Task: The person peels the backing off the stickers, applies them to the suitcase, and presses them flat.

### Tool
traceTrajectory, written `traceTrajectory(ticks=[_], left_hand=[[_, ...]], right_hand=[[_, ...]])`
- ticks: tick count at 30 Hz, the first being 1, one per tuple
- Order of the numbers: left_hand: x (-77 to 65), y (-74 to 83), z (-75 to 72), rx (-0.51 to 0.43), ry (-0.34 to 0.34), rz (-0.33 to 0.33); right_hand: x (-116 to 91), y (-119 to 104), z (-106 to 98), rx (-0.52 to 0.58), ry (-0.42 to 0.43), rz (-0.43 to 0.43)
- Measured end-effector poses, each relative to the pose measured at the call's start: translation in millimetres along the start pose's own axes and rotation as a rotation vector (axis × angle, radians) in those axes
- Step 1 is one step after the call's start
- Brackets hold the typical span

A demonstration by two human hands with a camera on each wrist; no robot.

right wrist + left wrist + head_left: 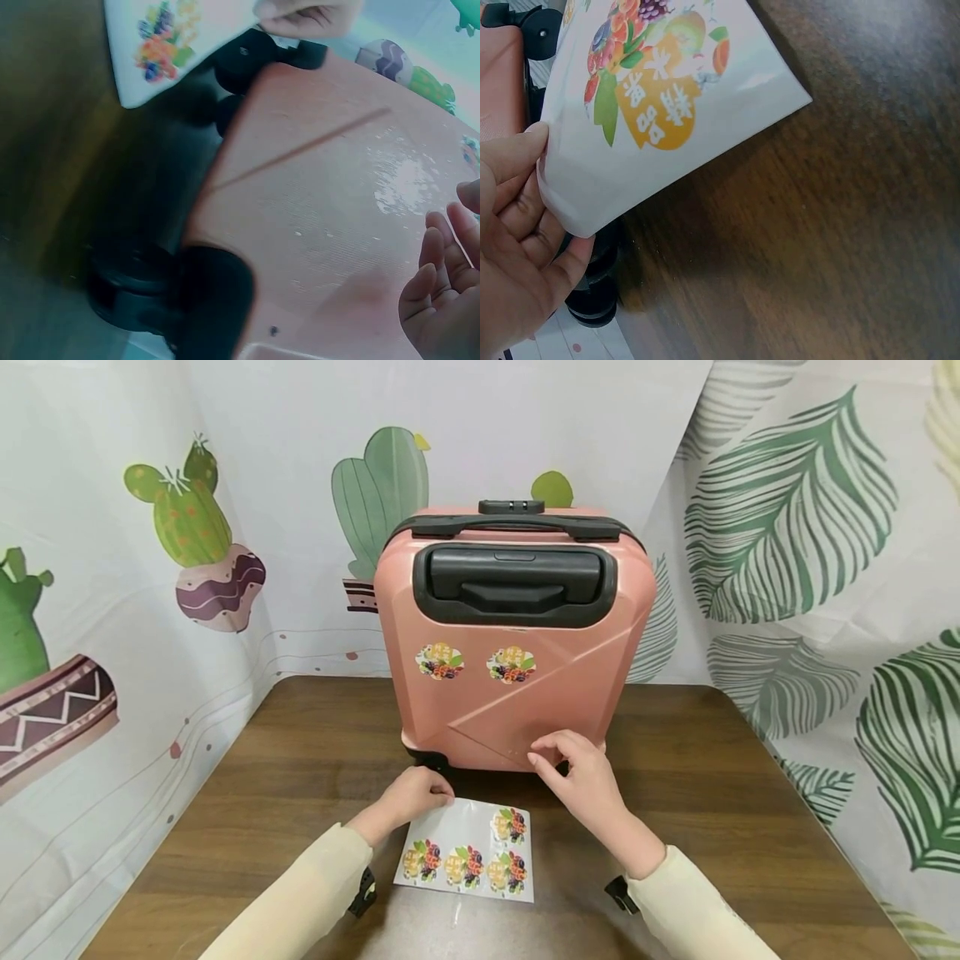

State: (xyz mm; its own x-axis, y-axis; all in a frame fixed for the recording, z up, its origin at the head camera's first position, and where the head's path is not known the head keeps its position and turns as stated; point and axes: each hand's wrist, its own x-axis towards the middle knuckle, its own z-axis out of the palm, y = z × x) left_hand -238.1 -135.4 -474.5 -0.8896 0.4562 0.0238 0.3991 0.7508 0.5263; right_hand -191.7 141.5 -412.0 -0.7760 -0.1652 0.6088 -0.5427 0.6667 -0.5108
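Note:
My left hand point(415, 792) pinches the upper left corner of a white sticker sheet point(459, 823) between thumb and fingers. The sheet, tilted up from the table in the left wrist view, bears several fruit stickers point(465, 867); its upper left part is blank. Behind it stands a pink suitcase point(468, 710), upright. Two matching stickers sit side by side on its front, a left one point(440, 662) and a right one point(512, 665). My right hand point(588, 781) is raised before the suitcase's lower right front, fingers loosely bent, with nothing visible between thumb and forefinger.
The brown wooden table point(300, 760) carries everything. Black wheels point(131, 285) stick out at the suitcase's bottom, and a black pull handle point(513, 581) is recessed near its top. A printed cloth point(300, 410) with cacti and leaves hangs behind and at the sides.

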Motion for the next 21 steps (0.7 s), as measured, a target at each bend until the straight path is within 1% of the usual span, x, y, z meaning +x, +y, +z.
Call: traceTrajectory(ticks=[5, 8, 13, 18, 21], left_hand=[[0.5, 0.8, -0.9, -0.005, 0.003, 0.010], [0.5, 1.6, -2.0, -0.008, 0.002, 0.010], [1.3, 3.2, -2.4, -0.008, -0.005, 0.006], [1.5, 3.9, -1.5, -0.004, 0.000, 0.018], [1.1, 4.3, -0.9, -0.002, 0.003, 0.011]], right_hand=[[-9, 6, 5, 0.020, -0.026, 0.019], [-14, 9, 8, 0.033, -0.065, 0.043], [-21, 15, 13, 0.047, -0.181, 0.092], [-27, 22, 20, 0.054, -0.298, 0.132], [-31, 26, 23, 0.058, -0.361, 0.159]])
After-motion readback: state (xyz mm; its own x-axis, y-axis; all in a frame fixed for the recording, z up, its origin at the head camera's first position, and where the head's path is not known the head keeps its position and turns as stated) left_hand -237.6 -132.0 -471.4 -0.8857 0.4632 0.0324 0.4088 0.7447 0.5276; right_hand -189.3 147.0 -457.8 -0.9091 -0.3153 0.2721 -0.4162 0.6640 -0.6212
